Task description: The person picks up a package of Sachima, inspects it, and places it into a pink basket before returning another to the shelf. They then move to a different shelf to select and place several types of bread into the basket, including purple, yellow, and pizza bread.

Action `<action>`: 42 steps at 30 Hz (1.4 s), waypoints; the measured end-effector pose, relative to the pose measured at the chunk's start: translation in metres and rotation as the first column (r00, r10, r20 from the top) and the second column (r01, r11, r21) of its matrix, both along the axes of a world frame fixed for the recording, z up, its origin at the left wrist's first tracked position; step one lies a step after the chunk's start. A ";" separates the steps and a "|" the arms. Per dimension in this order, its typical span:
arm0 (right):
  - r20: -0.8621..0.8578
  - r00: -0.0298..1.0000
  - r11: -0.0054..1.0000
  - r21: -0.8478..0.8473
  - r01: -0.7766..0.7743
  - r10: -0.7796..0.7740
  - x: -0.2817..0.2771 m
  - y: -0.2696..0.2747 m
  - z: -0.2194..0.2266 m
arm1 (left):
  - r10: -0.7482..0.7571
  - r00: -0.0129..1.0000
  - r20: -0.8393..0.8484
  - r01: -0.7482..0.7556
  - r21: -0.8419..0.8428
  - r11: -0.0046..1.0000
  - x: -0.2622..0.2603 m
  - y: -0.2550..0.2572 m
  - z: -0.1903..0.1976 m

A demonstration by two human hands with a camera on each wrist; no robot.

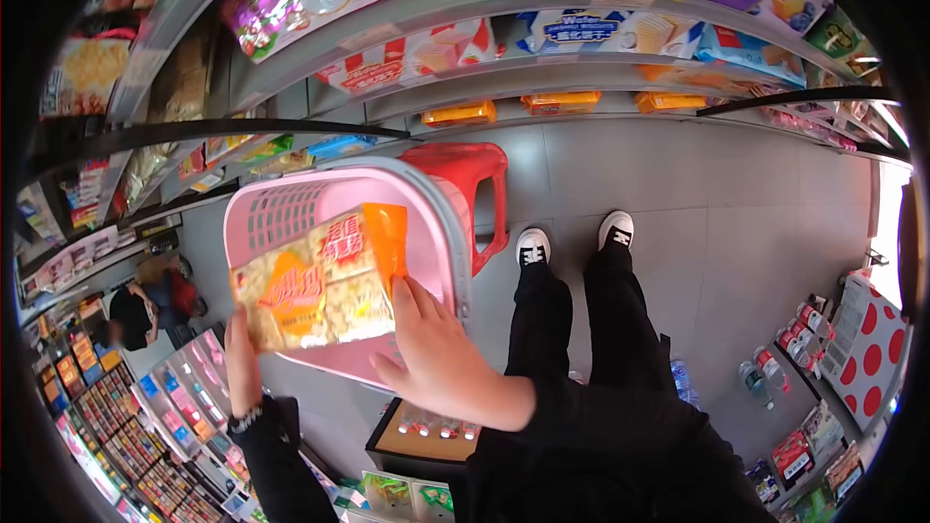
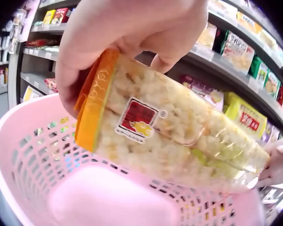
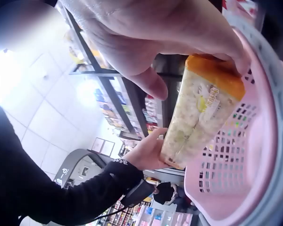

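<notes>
A clear packet of pale puffed snack blocks with orange ends is held tilted over a pink basket. My left hand grips the packet's left end; in the left wrist view, the fingers of this hand curl round an orange end of the packet. At the opposite end, my right hand touches the orange edge with extended fingers, its thumb apart from the packet. The right wrist view shows this hand above the packet, the fingertips partly hidden behind the orange end.
The basket stands by a red stool. Shelves of packaged snacks curve along the front and left. Bottles and a dotted box are at the right. A person is at the far left.
</notes>
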State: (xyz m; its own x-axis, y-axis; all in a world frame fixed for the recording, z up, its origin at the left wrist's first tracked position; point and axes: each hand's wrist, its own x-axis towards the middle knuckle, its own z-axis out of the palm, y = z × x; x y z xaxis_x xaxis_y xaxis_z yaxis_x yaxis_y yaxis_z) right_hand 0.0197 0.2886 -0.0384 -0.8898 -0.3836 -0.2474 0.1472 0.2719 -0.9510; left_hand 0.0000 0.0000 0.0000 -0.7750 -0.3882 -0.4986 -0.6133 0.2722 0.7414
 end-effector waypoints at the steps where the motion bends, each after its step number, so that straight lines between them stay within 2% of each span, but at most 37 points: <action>1: 0.080 0.997 1.000 0.020 -0.010 0.008 -0.002 -0.003 -0.004 | -0.014 0.997 0.078 0.015 -0.009 1.000 -0.006 -0.001 -0.009; 2: 0.157 0.987 0.999 0.042 -0.016 0.009 -0.003 -0.004 -0.008 | -0.032 0.988 0.154 0.035 -0.014 0.999 -0.015 -0.003 -0.020; 3: 0.166 0.986 0.998 0.063 -0.016 0.005 -0.005 -0.041 -0.014 | -0.036 0.986 0.162 0.035 0.007 0.999 -0.027 -0.042 -0.040; 5: 0.229 0.973 0.993 0.117 -0.030 0.002 0.001 -0.060 -0.023 | -0.069 0.940 0.333 0.060 0.035 0.998 -0.042 -0.068 -0.075; 6: 0.234 0.972 0.991 0.129 -0.042 0.011 0.002 -0.070 -0.031 | -0.062 0.939 0.337 0.049 0.047 0.998 -0.051 -0.079 -0.090; 8: 0.355 0.931 0.996 0.064 0.062 -0.081 0.004 -0.087 -0.048 | -0.158 0.836 0.526 0.257 -0.120 0.959 -0.066 -0.095 -0.120; 9: 0.355 0.932 0.996 0.076 0.050 -0.074 0.001 -0.093 -0.059 | -0.154 0.837 0.525 0.246 -0.109 0.963 -0.067 -0.099 -0.136; 11: 0.453 0.889 0.997 0.004 0.075 -0.069 -0.014 -0.097 -0.081 | -0.096 0.904 0.417 0.188 -0.184 0.965 -0.071 -0.102 -0.165; 12: 0.455 0.888 0.997 0.018 0.072 -0.072 -0.023 -0.095 -0.085 | -0.075 0.904 0.421 0.155 -0.160 0.975 -0.074 -0.094 -0.171; 13: 0.440 0.891 0.993 0.072 0.089 -0.112 -0.033 -0.092 -0.086 | -0.079 0.902 0.424 0.153 -0.145 0.978 -0.077 -0.091 -0.181; 15: 0.430 0.889 0.985 0.136 0.110 -0.159 -0.040 -0.089 -0.088 | -0.050 0.911 0.408 0.026 0.063 0.998 -0.078 -0.089 -0.200; 17: 0.290 0.920 0.918 0.367 0.148 -0.264 -0.048 -0.091 -0.091 | -0.051 0.924 0.379 0.021 0.082 0.996 -0.075 -0.086 -0.218; 18: 0.282 0.918 0.912 0.376 0.162 -0.280 -0.050 -0.091 -0.091 | -0.048 0.938 0.344 0.016 0.095 0.995 -0.075 -0.085 -0.228; 20: 0.498 0.854 0.923 0.380 -0.060 -0.149 -0.047 -0.091 -0.095 | -0.096 0.951 0.294 0.083 0.056 0.995 -0.071 -0.092 -0.250; 21: 0.492 0.853 0.917 0.396 -0.043 -0.172 -0.048 -0.093 -0.097 | -0.128 0.960 0.251 0.132 0.002 0.991 -0.068 -0.092 -0.257; 22: 0.596 0.790 0.927 0.361 -0.104 -0.143 -0.050 -0.096 -0.100 | -0.148 0.958 0.244 0.149 0.016 0.989 -0.071 -0.078 -0.246; 23: 0.692 0.713 0.936 0.314 -0.160 -0.111 -0.050 -0.098 -0.103 | -0.170 0.935 0.310 0.194 -0.048 0.980 -0.072 -0.068 -0.232; 24: 0.688 0.714 0.935 0.323 -0.143 -0.128 -0.051 -0.095 -0.098 | -0.183 0.909 0.374 0.240 -0.113 0.964 -0.073 -0.062 -0.224; 25: 0.648 0.754 0.951 0.289 -0.110 -0.109 -0.052 -0.093 -0.094 | -0.197 0.909 0.368 0.252 -0.108 0.962 -0.074 -0.061 -0.224; 27: 0.606 0.790 0.966 0.246 -0.073 -0.095 -0.050 -0.089 -0.083 | -0.342 0.821 0.457 0.476 -0.217 0.852 -0.076 -0.058 -0.219; 29: 0.413 0.911 0.967 0.237 -0.098 -0.009 -0.047 -0.086 -0.072 | -0.356 0.805 0.474 0.501 -0.223 0.836 -0.076 -0.056 -0.219; 30: 0.371 0.926 0.988 0.101 -0.119 0.073 -0.048 -0.079 -0.064 | -0.390 0.814 0.430 0.546 -0.338 0.767 -0.074 -0.063 -0.225; 31: 0.382 0.922 0.991 0.087 -0.106 0.064 -0.045 -0.074 -0.055 | -0.428 0.815 0.391 0.574 -0.450 0.684 -0.074 -0.058 -0.221; 32: 0.224 0.972 0.997 0.013 -0.081 0.076 -0.041 -0.069 -0.044 | -0.435 0.804 0.405 0.590 -0.454 0.668 -0.074 -0.056 -0.211; 33: 0.055 0.996 0.996 -0.061 -0.063 0.066 -0.041 -0.060 -0.033 | -0.509 0.797 0.324 0.601 -0.355 0.716 -0.078 -0.032 -0.180; 34: 0.062 0.997 0.996 -0.075 -0.041 0.046 -0.043 -0.048 -0.023 | -0.571 0.787 0.235 0.616 -0.248 0.748 -0.082 -0.003 -0.149; 36: 0.093 0.976 0.948 -0.273 -0.166 0.197 -0.053 -0.014 -0.007 | -0.483 0.875 0.023 0.484 -0.081 0.871 -0.076 0.054 -0.094; 37: 0.095 0.979 0.948 -0.285 -0.144 0.178 -0.057 0.006 -0.001 | -0.449 0.893 0.014 0.446 -0.144 0.883 -0.074 0.085 -0.065; 38: 0.079 0.990 0.937 -0.339 -0.087 0.120 -0.059 0.027 0.002 | -0.394 0.915 -0.083 0.377 -0.165 0.911 -0.066 0.106 -0.047; 40: 0.073 0.997 0.917 -0.399 -0.007 0.040 -0.061 0.066 -0.005 | -0.381 0.909 -0.169 0.330 -0.266 0.906 -0.056 0.157 -0.008; 41: 0.072 0.989 0.892 -0.426 0.148 -0.130 -0.060 0.084 -0.013 | -0.380 0.888 -0.261 0.303 -0.290 0.908 -0.049 0.185 0.004; 42: 0.080 0.952 0.841 -0.451 0.300 -0.297 -0.058 0.103 -0.023 | -0.430 0.825 -0.368 0.378 -0.207 0.902 -0.045 0.207 0.009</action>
